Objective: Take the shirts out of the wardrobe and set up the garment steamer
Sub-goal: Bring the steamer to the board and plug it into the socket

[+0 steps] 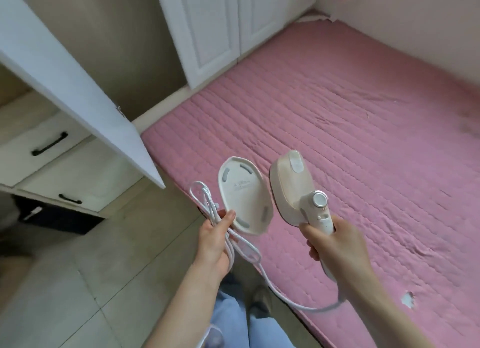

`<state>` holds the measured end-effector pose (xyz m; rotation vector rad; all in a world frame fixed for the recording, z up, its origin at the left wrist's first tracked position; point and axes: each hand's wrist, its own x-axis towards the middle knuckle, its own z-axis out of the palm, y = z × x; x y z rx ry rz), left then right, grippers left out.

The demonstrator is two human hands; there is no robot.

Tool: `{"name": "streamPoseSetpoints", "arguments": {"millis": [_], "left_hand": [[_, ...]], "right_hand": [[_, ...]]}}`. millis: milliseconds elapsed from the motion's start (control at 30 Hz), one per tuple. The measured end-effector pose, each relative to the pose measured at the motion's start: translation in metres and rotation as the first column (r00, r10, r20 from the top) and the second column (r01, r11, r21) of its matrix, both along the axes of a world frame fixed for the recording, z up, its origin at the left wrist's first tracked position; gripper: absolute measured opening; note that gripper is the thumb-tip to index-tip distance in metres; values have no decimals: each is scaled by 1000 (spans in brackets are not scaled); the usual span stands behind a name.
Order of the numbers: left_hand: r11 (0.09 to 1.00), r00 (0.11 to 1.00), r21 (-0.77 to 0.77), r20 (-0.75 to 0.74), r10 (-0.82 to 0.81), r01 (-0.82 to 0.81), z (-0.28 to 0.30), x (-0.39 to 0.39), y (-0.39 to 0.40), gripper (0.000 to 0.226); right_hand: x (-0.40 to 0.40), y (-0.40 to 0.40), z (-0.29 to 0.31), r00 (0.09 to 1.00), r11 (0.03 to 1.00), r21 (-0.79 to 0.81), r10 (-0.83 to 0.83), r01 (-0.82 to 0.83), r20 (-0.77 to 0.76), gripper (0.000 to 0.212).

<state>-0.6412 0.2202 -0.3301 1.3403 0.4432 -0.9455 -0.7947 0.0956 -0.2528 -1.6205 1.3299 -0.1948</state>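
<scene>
My right hand [335,243] grips the handle of a cream hand-held garment steamer [293,189], head tilted up and away, silver dial facing me. My left hand [217,239] holds the steamer's flat oval base plate [245,195] by its lower edge, underside toward me, together with loops of the white power cord [207,204]. The cord runs down from my left hand and curves right under my right forearm. Both are held above the edge of a pink quilted mattress [350,119]. An open white wardrobe door [65,69] hangs at the left. No shirts are visible.
Cream drawers with black handles [49,143] sit under the open door at the left. Closed white wardrobe doors [215,28] stand behind the mattress. Beige tiled floor [78,282] lies below, with my jeans [233,319] at the bottom. A dark box [59,217] sits under the drawers.
</scene>
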Motion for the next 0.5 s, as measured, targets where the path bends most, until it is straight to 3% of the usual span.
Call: {"name": "streamPoseSetpoints", "arguments": {"millis": [100,333,500], "left_hand": [[991,992,-31,-12,129,-130,9,-2,38,29],[906,907,-35,16,422,-421,20,-3,135,20],[831,831,-35,6,556,-556,27,6,217,50]], "right_hand": [[11,17,7,993,993,3,117,-117,12,10],[55,74,14,946,946,52,318,-321,56,18],[95,128,19,898,899,48,432,-436,80,21]]}}
